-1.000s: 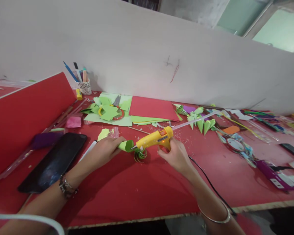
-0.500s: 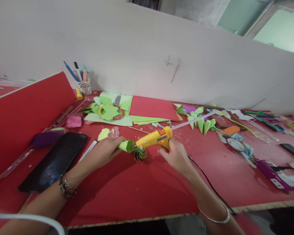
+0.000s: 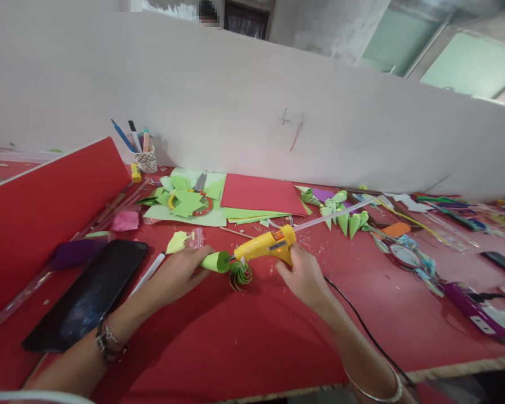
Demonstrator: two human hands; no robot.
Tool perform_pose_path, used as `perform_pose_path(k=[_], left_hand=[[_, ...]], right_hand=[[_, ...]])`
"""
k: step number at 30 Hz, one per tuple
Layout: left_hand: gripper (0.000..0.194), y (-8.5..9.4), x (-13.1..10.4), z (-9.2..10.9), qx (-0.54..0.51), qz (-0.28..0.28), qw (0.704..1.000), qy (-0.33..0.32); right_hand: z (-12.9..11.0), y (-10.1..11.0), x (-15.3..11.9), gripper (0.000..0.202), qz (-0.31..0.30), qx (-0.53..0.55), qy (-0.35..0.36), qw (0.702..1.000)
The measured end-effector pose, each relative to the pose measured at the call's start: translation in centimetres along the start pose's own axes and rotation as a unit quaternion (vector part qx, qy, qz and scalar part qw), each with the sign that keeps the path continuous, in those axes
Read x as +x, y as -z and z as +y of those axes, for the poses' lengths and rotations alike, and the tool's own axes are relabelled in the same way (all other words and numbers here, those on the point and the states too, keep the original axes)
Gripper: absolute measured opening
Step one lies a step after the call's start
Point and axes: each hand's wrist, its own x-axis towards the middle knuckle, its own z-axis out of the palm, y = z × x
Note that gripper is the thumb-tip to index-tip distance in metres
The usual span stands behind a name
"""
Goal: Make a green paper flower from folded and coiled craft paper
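My left hand (image 3: 188, 270) is closed on a rolled green paper cone (image 3: 217, 262), its open end facing right. My right hand (image 3: 302, 273) grips the handle of a yellow hot glue gun (image 3: 264, 246), and a long clear glue stick (image 3: 332, 215) sticks out of its back. The gun's nozzle points left, right at the cone's mouth; I cannot tell whether it touches the paper. Just below the nozzle, curled green paper strips (image 3: 240, 276) sit on the red table. A black cord trails from near my right hand to the table's front edge.
Scissors (image 3: 200, 183) lie among green paper pieces at the back, beside a red sheet (image 3: 264, 193). Several green paper cones (image 3: 343, 223) sit to the right. A phone (image 3: 90, 292) and a pen cup (image 3: 146, 161) are left; a purple power strip (image 3: 473, 308) is far right.
The view has tilted up slightly, so things sit lower in it. The gun's nozzle has gone a little further into the cone's opening; both hands keep their hold.
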Motion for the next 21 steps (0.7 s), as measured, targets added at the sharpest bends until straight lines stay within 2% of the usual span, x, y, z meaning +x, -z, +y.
perform_pose_path(k=[9,14,21], left_hand=[[0.008,0.05,0.02,0.31,-0.036,-0.009,0.999,0.011],[0.010,0.12,-0.06,0.69,-0.070,-0.008,0.997,0.026],[0.006,0.35,0.01,0.87,-0.079,-0.013,0.997,0.011]], right_hand=[[-0.15,0.00,0.00,0.007,-0.008,-0.001,0.006,1.000],[-0.19,-0.05,-0.08,0.007,0.007,-0.019,0.013,1.000],[-0.15,-0.15,-0.19,0.014,0.028,-0.006,0.023,0.999]])
